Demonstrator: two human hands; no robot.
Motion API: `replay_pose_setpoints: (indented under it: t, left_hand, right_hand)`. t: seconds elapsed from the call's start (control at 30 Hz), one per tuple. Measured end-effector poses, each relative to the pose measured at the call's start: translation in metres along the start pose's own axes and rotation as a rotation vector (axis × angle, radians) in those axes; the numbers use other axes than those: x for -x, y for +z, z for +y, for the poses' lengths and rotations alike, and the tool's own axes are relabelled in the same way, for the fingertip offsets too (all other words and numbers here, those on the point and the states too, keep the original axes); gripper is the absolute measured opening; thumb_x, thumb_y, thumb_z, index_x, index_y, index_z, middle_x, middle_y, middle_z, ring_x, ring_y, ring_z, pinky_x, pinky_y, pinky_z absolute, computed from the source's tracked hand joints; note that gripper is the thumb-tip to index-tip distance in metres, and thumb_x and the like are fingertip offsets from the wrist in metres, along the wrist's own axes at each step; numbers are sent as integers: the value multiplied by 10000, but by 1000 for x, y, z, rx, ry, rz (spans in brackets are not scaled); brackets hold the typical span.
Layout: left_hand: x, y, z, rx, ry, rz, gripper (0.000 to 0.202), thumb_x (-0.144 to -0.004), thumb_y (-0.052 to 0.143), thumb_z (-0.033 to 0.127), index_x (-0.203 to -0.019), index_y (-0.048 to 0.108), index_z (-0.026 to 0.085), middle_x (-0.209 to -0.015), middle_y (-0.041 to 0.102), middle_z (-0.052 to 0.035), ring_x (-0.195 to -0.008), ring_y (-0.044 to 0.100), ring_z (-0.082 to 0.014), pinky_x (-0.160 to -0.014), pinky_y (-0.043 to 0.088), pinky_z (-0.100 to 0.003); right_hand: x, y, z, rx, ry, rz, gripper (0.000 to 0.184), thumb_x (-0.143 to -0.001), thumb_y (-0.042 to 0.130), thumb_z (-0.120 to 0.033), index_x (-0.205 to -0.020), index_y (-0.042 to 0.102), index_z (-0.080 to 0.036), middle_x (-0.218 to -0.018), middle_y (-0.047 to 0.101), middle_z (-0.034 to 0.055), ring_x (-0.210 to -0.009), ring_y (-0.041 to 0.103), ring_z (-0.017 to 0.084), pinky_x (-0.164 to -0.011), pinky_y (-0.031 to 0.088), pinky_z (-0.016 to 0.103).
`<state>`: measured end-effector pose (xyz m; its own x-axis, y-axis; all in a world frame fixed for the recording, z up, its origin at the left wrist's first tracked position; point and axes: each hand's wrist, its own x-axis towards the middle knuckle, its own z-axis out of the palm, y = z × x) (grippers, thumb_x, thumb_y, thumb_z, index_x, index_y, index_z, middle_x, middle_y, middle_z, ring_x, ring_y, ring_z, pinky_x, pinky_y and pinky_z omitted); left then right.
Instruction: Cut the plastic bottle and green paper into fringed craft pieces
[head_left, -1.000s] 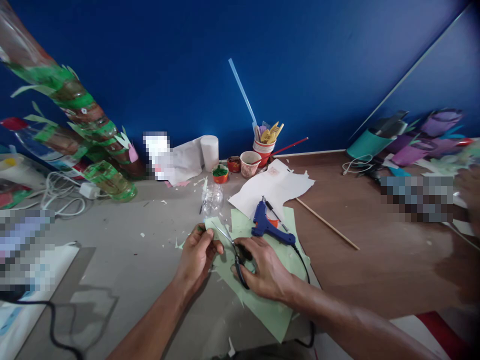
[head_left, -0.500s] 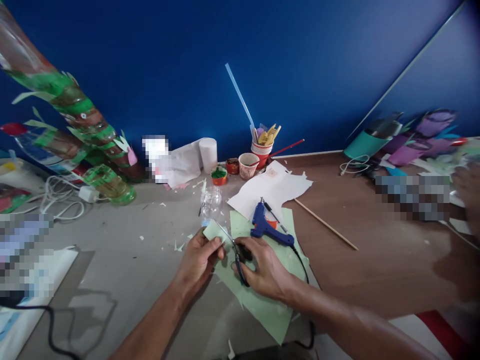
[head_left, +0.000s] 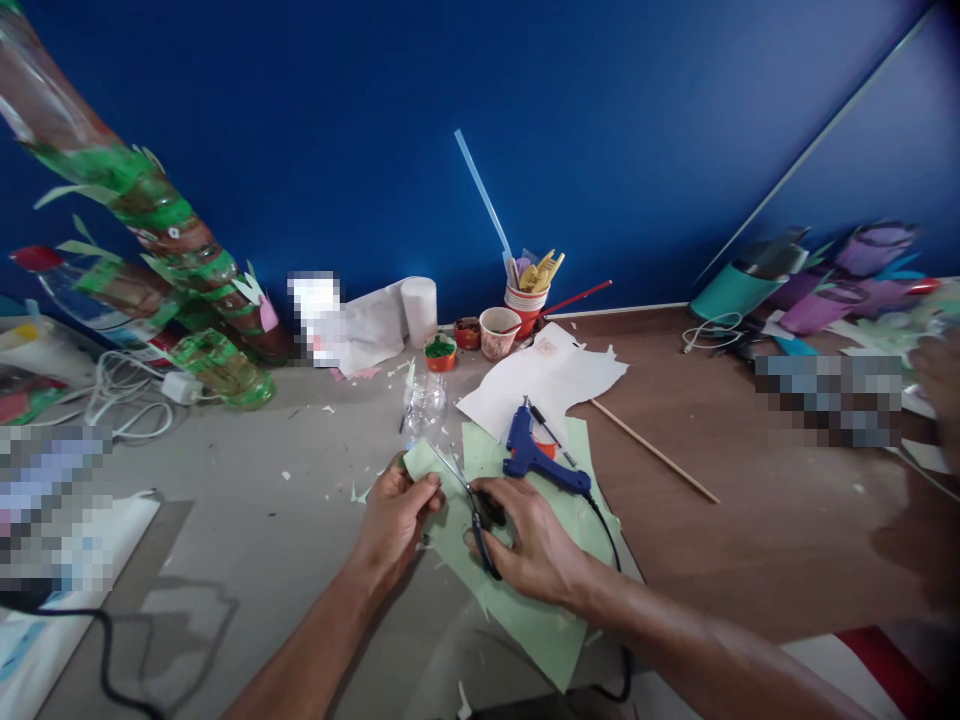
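While the left hand [head_left: 394, 520] pinches pale green paper [head_left: 421, 461], the right hand [head_left: 536, 545] grips silver, black-handled scissors [head_left: 476, 517].

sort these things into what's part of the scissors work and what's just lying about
In the job:
small green paper piece, in the left hand
scissors, in the right hand

Seemingly just lying about:
blue glue gun
wooden stick
white torn paper
cup of green paint
teal container

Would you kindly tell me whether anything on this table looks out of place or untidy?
Mostly clutter: pale paper scraps litter the grey tabletop left of the green sheet, like uncollected offcuts. The blue glue gun lies on its side rather than standing, and the white cable at left is tangled.
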<state>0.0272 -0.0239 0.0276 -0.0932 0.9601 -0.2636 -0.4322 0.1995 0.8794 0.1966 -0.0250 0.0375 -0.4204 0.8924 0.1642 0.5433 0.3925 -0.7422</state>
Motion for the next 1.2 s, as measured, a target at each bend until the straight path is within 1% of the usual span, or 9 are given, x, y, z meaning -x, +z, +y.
replay_pose_setpoints:
  t: [0.1, 0.27, 0.4, 0.53, 0.77, 0.93, 1.1, 1.2]
  left_hand:
    - [1, 1, 0, 11, -17, -48, 182, -707, 671, 242, -740, 507, 172, -583, 475, 63, -490, 417, -47, -499, 337, -184]
    - [3, 1, 1, -15, -43, -95, 166, -721, 652, 227, -784, 506, 178, -605, 478, 62, -491, 390, -48, -503, 318, -189]
    - [6, 0, 2, -95, -86, -140, 170, -700, 651, 230, -789, 519, 170, -598, 456, 60, -486, 360, -51, -497, 304, -198]
    - [8, 1, 4, -117, -137, -175, 202, -676, 655, 240, -830, 547, 167, -620, 461, 53, -495, 359, -53, -502, 310, -204]
    - [8, 3, 7, -52, -167, -192, 181, -671, 656, 259, -766, 538, 159, -563, 406, 60, -481, 342, -56, -493, 312, -206]
    - [7, 1, 7, 16, -156, -189, 165, -730, 651, 262, -823, 573, 150, -633, 448, 44, -489, 343, -36, -498, 317, -189]
    - [4, -1, 6, 123, -148, -181, 119, -770, 643, 250, -784, 584, 147, -641, 445, 47, -477, 342, -21, -519, 340, -190]
    - [4, 0, 5, 141, -149, -186, 109, -774, 643, 240, -768, 589, 146, -630, 441, 50, -470, 341, -17, -516, 337, -188]
  right_hand:
    - [0, -1, 0, 9, 0, 2, 355, -672, 582, -203, -1025, 595, -162, -908, 672, 89, -838, 595, 246, -771, 454, 365]
    - [0, -1, 0, 11, 4, -18, 368, -676, 585, -203, -1040, 592, -149, -912, 665, 93, -842, 591, 244, -781, 451, 369]
    - [0, -2, 0, 4, 2, -15, 364, -680, 574, -196, -1041, 591, -158, -925, 664, 90, -865, 593, 241, -785, 453, 358]
    - [-1, -3, -1, 6, -11, -9, 341, -674, 577, -199, -1011, 596, -153, -899, 668, 88, -832, 599, 239, -767, 454, 359]
    - [-2, -1, 0, 24, -17, -8, 310, -665, 550, -159, -971, 600, -161, -854, 670, 73, -818, 600, 234, -761, 436, 344]
    - [-1, 0, 0, 33, -15, -21, 336, -663, 560, -165, -996, 603, -153, -826, 662, 67, -787, 589, 226, -738, 433, 337]
    - [-1, -1, -1, 26, -18, -30, 337, -672, 576, -184, -1007, 603, -152, -834, 654, 72, -785, 578, 222, -737, 430, 333]
    - [-1, 0, -1, 32, -12, -42, 344, -669, 577, -177, -1010, 604, -138, -846, 653, 84, -802, 576, 231, -750, 426, 345]
